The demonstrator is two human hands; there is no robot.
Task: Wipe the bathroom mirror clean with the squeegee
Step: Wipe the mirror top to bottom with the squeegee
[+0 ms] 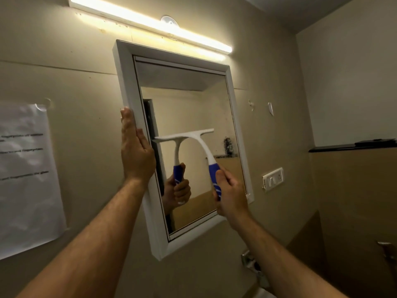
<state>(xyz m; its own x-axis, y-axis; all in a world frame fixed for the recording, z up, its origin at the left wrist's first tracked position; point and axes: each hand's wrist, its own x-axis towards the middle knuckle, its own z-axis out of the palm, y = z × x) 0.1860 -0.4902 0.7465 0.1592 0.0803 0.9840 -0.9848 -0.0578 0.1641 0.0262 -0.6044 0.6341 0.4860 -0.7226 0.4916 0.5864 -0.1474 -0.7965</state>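
A right hand (231, 194) is wrapped around the blue grip of a squeegee (200, 147), thumb laid along the top of the handle, while the blade sits across the middle of a bathroom mirror (193, 104). The left hand (136, 151) lies flat and unclenched, gripping nothing, fingers straight up along the frame (129, 87) on the mirror's left side, apparently steadying it.

The stroke in hand looks like a pull down the glass. To do it well, the blade should probably stay level and pressed evenly along its whole edge, the handle angled a little off the glass so the rubber drags rather than skips, and the pull should run in one unbroken line to the bottom of the frame. The next pass would best overlap this one slightly to avoid leaving a streak.

From the right hand the white neck curves up and leftward to the blade, which lies above and left of the knuckles, its left tip close to the frame's inner left edge. The glass near the frame's right side lies outside the blade's reach. Whether the rubber is fully touching the glass cannot be told.

A tube light (150, 24) glows above the frame.
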